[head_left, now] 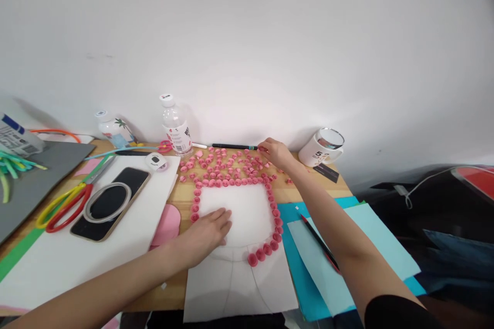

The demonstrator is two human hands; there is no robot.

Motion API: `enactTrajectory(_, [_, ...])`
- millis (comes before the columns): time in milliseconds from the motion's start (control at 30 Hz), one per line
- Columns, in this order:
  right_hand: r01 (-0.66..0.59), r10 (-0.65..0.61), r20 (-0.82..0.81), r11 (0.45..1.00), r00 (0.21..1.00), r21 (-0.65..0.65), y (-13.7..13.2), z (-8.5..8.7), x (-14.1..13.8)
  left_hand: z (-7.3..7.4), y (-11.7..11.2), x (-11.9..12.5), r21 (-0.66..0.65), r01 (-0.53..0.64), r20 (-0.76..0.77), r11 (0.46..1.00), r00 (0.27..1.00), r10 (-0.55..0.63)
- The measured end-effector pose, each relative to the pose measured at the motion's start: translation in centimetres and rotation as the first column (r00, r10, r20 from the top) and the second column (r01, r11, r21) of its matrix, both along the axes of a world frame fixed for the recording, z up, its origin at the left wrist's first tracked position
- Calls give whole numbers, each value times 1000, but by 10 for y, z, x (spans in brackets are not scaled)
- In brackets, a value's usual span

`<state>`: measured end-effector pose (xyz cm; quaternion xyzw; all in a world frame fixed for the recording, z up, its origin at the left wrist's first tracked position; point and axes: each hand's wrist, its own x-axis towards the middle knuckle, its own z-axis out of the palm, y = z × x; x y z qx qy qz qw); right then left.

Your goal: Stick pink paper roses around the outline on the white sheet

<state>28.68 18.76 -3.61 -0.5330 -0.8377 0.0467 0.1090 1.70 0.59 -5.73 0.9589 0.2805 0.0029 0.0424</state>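
Note:
A white sheet (239, 267) lies on the wooden table in front of me, with small pink paper rolls (270, 239) lined along a drawn outline. My left hand (206, 231) rests flat on the sheet, fingers stretched out, holding nothing. Many loose pink rolls (224, 164) lie in a heap beyond the sheet. My right hand (276, 153) reaches to the far right end of that heap, fingertips pinched together near a pink roll beside a black pen (229, 146). What the fingertips hold is too small to make out.
Left: a phone (111, 203) with a tape ring on white paper, red and yellow scissors (65, 205), two bottles (175, 126). A white mug (322, 146) stands at the back right. Blue sheets (347, 247) with a red-black pencil (320, 244) lie right.

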Motion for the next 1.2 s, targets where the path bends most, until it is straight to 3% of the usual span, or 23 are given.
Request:
enactTrajectory(100, [-43,45,-101,999,994,25,-40,20,-1,3,3,1,-7,6,-12,1000,1000,-6])
enactTrajectory(233, [-298,282,-394,954,875,21,-119,34,-16,13,4,5,-24,13,-30,1000,999,-14])
enactTrajectory(333, [-415,351,-453,909,820,-47,-172,29,-30,20,-2,6,-24,42,28,999,999,-42])
enactTrajectory(467, [-406,343,-389,909,855,-91,-215,15,-40,20,-14,6,-76,164,152,984,977,-151])
enactTrajectory(633, [-360,338,-249,932,908,-49,-237,6,-52,9,-26,5,-175,178,204,968,969,-141])
enactTrajectory(800, [-307,296,-129,949,946,-71,-246,-2,-60,1,-31,-1,-146,158,207,977,970,-126])
enactTrajectory(1200, [-297,278,-142,945,950,-137,-245,-11,-57,12,-33,-3,-40,243,13,969,970,-242])
